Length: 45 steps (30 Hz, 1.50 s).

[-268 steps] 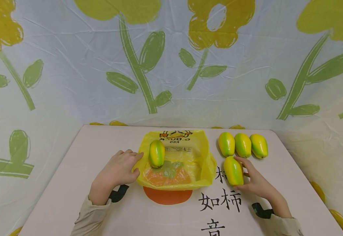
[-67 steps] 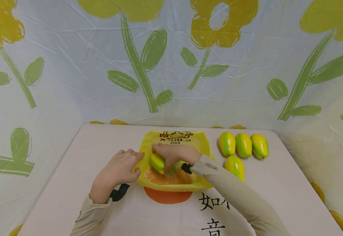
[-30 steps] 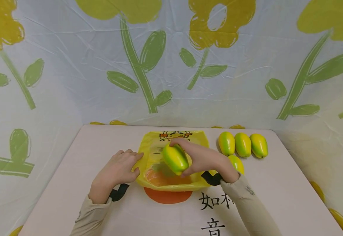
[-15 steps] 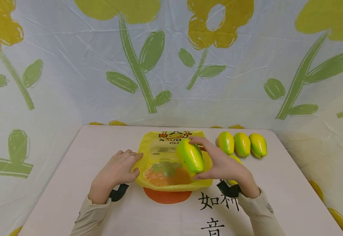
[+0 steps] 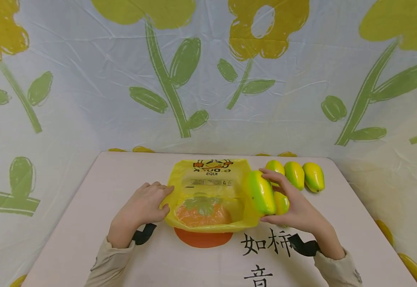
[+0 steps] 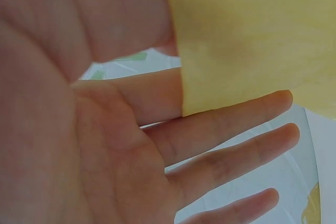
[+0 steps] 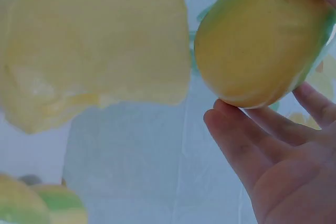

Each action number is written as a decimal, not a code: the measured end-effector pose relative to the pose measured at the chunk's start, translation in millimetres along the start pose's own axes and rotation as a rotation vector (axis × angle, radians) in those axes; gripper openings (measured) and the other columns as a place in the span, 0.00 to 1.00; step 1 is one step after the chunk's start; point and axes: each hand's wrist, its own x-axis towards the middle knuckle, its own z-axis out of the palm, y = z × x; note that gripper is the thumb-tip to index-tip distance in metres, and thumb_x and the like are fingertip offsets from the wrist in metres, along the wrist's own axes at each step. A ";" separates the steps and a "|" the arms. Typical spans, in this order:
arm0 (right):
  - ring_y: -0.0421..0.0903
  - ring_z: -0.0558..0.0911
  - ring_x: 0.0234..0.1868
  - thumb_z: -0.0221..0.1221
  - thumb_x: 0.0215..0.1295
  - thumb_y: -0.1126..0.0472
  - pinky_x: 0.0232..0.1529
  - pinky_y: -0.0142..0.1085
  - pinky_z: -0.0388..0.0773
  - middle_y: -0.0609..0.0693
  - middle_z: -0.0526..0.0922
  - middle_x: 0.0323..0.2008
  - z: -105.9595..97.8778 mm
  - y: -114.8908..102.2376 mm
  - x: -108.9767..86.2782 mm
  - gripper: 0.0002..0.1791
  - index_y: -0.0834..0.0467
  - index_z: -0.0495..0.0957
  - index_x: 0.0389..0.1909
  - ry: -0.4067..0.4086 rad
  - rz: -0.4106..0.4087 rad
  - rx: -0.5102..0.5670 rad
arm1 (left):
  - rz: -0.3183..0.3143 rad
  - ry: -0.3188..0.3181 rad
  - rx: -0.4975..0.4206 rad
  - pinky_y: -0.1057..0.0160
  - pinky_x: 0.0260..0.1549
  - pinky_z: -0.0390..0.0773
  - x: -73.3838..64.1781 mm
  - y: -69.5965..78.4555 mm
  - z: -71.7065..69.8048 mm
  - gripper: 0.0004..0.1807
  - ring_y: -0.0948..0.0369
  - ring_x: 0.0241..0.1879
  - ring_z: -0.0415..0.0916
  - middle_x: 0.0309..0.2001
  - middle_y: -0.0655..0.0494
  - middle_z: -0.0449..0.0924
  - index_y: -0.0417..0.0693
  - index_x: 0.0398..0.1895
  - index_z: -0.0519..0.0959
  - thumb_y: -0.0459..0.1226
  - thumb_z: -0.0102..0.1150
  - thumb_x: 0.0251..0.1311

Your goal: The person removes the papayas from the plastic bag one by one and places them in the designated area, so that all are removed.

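In the head view my right hand (image 5: 294, 203) holds a glossy yellow-green papaya (image 5: 262, 193) by its ends, at the right side of a yellow plastic bag (image 5: 212, 191). The right wrist view shows this papaya (image 7: 257, 40) resting on the fingertips, its upper end against the thumb. My left hand (image 5: 147, 205) is at the left rim of the bag. In the left wrist view the bag's film (image 6: 252, 40) covers the tips of thumb and index finger, while the other fingers (image 6: 236, 161) stretch out straight. The bag lies with its mouth spread towards me.
Three more papayas (image 5: 294, 176) lie in a row at the back right. One papaya (image 5: 281, 203) in front of them is partly hidden by the right hand and its fruit. The white tabletop (image 5: 179, 267) bears black characters and an orange print. A flowered cloth (image 5: 122, 127) hangs behind.
My right hand has left the front papaya on the table, reached into the bag, lifted out the papaya there and carried it right. My left hand has stayed at the rim.
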 end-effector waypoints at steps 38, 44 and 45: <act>0.32 0.65 0.63 0.76 0.24 0.83 0.52 0.15 0.65 0.50 0.63 0.70 -62.0 58.9 -88.4 0.62 0.67 0.61 0.71 0.262 0.155 -0.168 | -0.015 -0.011 -0.004 0.44 0.51 0.72 -1.0 0.2 -0.6 0.26 0.47 0.53 0.75 0.53 0.44 0.82 0.37 0.59 0.79 0.37 0.59 0.55; 0.30 0.61 0.66 0.78 0.21 0.80 0.50 0.14 0.63 0.48 0.62 0.70 -67.1 60.7 -90.0 0.61 0.67 0.65 0.68 0.253 0.136 -0.261 | 0.002 -0.005 0.006 0.45 0.49 0.73 -0.5 0.8 -1.3 0.25 0.47 0.52 0.76 0.51 0.44 0.82 0.37 0.58 0.79 0.37 0.58 0.55; 0.30 0.61 0.66 0.79 0.20 0.80 0.50 0.14 0.63 0.47 0.63 0.70 -68.1 60.8 -90.0 0.61 0.67 0.66 0.67 0.250 0.129 -0.273 | 0.003 -0.004 0.005 0.45 0.49 0.73 -0.5 0.8 -1.3 0.25 0.47 0.52 0.76 0.51 0.44 0.83 0.37 0.58 0.79 0.37 0.58 0.55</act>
